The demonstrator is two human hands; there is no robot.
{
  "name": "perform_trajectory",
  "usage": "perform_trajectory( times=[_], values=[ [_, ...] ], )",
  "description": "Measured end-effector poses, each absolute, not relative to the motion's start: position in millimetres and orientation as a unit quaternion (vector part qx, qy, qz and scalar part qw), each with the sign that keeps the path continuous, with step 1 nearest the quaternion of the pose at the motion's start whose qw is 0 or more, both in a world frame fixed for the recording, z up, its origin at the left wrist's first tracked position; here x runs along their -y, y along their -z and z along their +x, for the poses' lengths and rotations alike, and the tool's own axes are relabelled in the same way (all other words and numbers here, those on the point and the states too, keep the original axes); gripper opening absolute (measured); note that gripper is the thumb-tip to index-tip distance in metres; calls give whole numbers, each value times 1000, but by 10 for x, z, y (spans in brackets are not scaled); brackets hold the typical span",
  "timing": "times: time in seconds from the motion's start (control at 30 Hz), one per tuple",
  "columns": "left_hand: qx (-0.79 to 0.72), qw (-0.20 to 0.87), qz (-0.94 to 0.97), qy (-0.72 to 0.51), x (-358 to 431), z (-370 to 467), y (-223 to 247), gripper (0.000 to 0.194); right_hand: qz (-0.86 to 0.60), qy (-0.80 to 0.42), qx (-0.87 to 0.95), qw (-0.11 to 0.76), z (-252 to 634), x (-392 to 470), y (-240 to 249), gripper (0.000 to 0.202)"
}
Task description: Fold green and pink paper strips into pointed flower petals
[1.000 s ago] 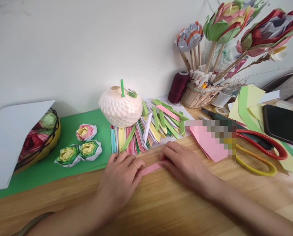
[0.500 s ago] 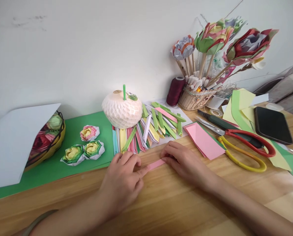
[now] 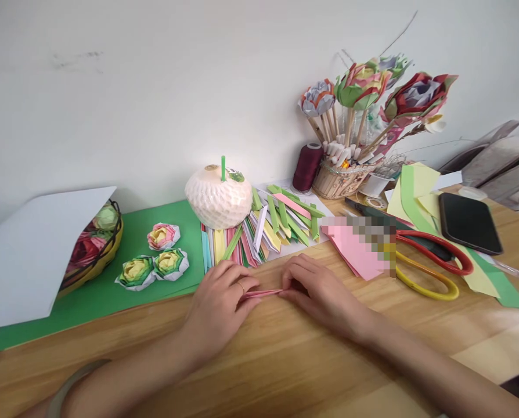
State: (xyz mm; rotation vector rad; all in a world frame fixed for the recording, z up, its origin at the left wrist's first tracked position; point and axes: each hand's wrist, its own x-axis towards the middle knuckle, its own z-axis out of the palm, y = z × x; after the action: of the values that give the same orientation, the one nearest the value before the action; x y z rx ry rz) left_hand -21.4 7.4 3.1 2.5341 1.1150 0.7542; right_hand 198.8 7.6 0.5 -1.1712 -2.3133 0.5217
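A narrow folded strip of pink paper (image 3: 265,294) runs between my two hands, just above or on the wooden table. My left hand (image 3: 222,302) pinches its left end between thumb and fingers, with a ring on one finger. At the other end my right hand (image 3: 314,290) is closed on the strip, fingertips together. Both ends are hidden by the fingers. Beyond the hands lies a heap of folded paper strips (image 3: 285,212) in green, white, yellow and pink. To the right of my right hand are pink paper sheets (image 3: 357,255).
Scissors (image 3: 433,284) with red and yellow handles lie right, beside a black phone (image 3: 471,223). A white textured ball-shaped container (image 3: 218,200) stands behind the strips. Paper flowers (image 3: 168,264) sit on green card (image 3: 133,217). Purple thread (image 3: 306,168) stands near a flower basket (image 3: 340,179).
The pink strip was flat against the table; now it shows edge-on as folded layers. My left thumb and fingers have closed round its end. The view has shifted slightly.
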Motion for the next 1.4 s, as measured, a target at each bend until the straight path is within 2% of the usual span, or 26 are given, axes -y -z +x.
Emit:
perform_trajectory(
  times=[0.17,0.4,0.57,0.77,0.93,1.27,1.4],
  values=[
    [-353,168,867,-310,-71,-217,-26,17,-406,-191,855,261,1952,-22,-11,11],
    [-383,234,836,-316,9,-167,-51,13,-369,-141,882,256,1820,66,-57,35],
    [-396,245,828,-311,7,-154,-74,13,-351,-163,884,263,1815,80,-58,32],
    [-396,271,820,-313,1,-148,-125,24,-347,-205,883,241,1871,43,-82,30],
    [-381,314,812,-311,-6,-165,-155,23,-341,-235,880,234,1964,13,-89,28],
    [-424,328,782,-318,2,-199,-122,22,-404,-236,845,257,2045,8,-109,43],
    [-414,324,787,-323,-22,-228,-91,22,-386,-279,844,246,2097,-8,-171,41]
  ],
)
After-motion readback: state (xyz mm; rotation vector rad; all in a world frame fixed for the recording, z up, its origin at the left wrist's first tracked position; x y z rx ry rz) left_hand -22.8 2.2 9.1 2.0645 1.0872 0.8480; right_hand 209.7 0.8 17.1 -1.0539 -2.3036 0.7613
